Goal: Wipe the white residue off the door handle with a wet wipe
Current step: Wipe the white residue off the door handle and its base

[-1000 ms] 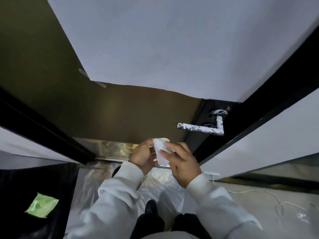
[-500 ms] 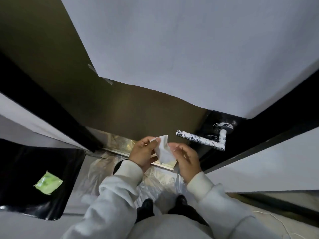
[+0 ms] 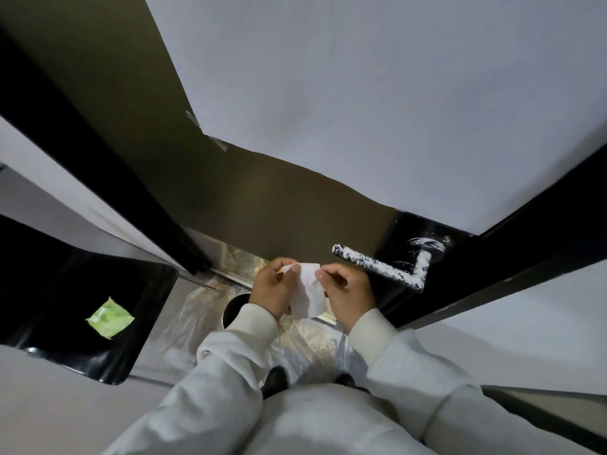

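Observation:
A black lever door handle (image 3: pixel 377 268) coated with speckled white residue sticks out leftward from a black door panel at centre right. White smears also mark the round base (image 3: pixel 426 245) above it. Just left of and below the lever's tip, both my hands hold a white wet wipe (image 3: pixel 308 293) that hangs between them. My left hand (image 3: pixel 273 290) pinches its upper left corner. My right hand (image 3: pixel 348 293) pinches its upper right edge. Neither hand touches the handle.
A glossy black surface (image 3: pixel 65 290) at the left carries a green wet-wipe packet (image 3: pixel 110 317). Clear plastic sheeting (image 3: pixel 305 349) covers the floor by my black shoes. A brown panel and a grey sheet fill the door ahead.
The view has swung right and down. My hands have pulled apart slightly, spreading the folded wipe wider between them. The handle has not been touched.

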Demonstrator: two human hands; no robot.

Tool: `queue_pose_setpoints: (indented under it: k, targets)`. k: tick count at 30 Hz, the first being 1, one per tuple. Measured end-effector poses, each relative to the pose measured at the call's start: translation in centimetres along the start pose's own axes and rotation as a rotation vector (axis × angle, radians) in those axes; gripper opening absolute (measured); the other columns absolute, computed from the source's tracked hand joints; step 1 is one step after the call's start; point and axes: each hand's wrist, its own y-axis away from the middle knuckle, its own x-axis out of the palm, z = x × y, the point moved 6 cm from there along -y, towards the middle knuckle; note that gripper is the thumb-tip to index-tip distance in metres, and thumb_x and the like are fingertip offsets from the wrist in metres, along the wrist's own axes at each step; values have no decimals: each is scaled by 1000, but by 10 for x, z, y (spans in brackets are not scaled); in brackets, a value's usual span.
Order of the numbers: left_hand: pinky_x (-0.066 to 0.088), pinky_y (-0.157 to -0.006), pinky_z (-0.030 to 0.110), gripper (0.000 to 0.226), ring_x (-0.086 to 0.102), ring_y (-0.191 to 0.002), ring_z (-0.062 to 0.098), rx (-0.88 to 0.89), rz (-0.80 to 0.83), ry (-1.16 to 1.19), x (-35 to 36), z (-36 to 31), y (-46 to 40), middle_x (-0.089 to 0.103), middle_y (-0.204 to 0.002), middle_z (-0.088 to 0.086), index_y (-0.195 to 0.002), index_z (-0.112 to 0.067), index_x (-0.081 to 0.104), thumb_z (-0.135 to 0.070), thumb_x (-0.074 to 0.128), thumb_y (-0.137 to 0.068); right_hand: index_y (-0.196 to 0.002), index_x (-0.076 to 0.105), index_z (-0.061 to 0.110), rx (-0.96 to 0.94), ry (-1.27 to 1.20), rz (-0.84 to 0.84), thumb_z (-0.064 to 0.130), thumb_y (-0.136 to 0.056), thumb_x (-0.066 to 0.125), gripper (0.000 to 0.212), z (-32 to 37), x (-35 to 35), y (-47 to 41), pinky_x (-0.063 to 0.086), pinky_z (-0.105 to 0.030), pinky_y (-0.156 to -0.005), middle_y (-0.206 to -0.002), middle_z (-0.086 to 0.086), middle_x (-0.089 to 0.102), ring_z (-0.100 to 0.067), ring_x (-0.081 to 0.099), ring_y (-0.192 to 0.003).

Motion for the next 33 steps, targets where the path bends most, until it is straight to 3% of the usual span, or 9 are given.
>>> queue_pose_setpoints:
  k: [5, 10, 14, 17, 19, 22, 25, 30, 33]
  targets:
    - [49, -73, 33, 14, 57, -73, 17, 249, -82, -315, -3, -22, 0, 62, -76, -9, -79, -33, 58, -36, 50, -90, -83, 66, 16, 150, -97, 91, 23, -98, 61, 17, -11, 23, -2, 57, -48, -78, -77, -1, 67, -16, 61, -76]
    - [54, -70, 34, 11, 64, -76, 20, 244, -63, -332, 0, -25, -4, 67, -79, -6, -86, -31, 61, -42, 60, -89, -82, 62, 17, 286, -315, 13, 22, -102, 55, 22, -12, 23, 1, 55, -46, -77, -83, -7, 66, -22, 62, -80]
    - [55, -59, 28, 42, 70, -72, 19, -27, 78, -56, 13, -10, -4, 75, -88, 7, -101, -13, 66, -30, 89, -70, -86, 63, 10, 331, -406, -42, 12, -99, 59, 14, -15, 16, 2, 57, -54, -83, -90, -16, 68, -29, 65, -87]
    - [52, -45, 27, 14, 68, -59, 22, -265, 240, 182, 23, -6, 4, 70, -85, 18, -94, -4, 65, -11, 74, -86, -89, 61, 6, 350, -599, -78, 0, -94, 63, 8, -14, 4, 3, 59, -43, -74, -94, -20, 66, -31, 66, -86]
    - [54, -46, 30, 2, 68, -59, 24, -303, 292, 245, 26, -14, 6, 69, -82, 18, -90, -4, 63, -3, 65, -90, -99, 61, 2, 353, -699, -64, -1, -89, 68, 13, -17, -5, 3, 59, -41, -75, -102, -22, 65, -34, 66, -93]
    - [59, -65, 36, 13, 69, -75, 27, -123, 332, 177, 28, -38, 3, 74, -87, 13, -95, -5, 66, 6, 63, -89, -109, 63, -3, 356, -730, -84, 8, -78, 78, 36, -20, -18, 2, 57, -38, -72, -99, -18, 68, -32, 66, -88]
    - [56, -74, 36, 25, 68, -80, 22, 129, 384, -62, 31, -71, 5, 75, -86, 1, -99, -14, 67, 7, 63, -89, -89, 67, 2, 378, -748, -141, 7, -78, 71, 12, -22, -37, 5, 53, -29, -59, -80, -10, 70, -21, 61, -70]
    - [56, -86, 35, 41, 71, -96, 12, 495, 417, -402, 35, -113, 26, 77, -102, -6, -113, -33, 71, -6, 54, -87, -86, 66, 2, 329, -751, -110, 11, -74, 70, 16, -25, -71, 20, 52, -31, -63, -80, -11, 72, -17, 64, -64]
    - [53, -93, 27, 55, 68, -102, 3, 667, 300, -577, 32, -126, 44, 72, -114, -19, -128, -40, 63, -6, 48, -88, -90, 64, 0, 376, -727, -128, 13, -73, 72, 23, -34, -80, 26, 52, -31, -60, -79, -11, 72, -18, 63, -63]
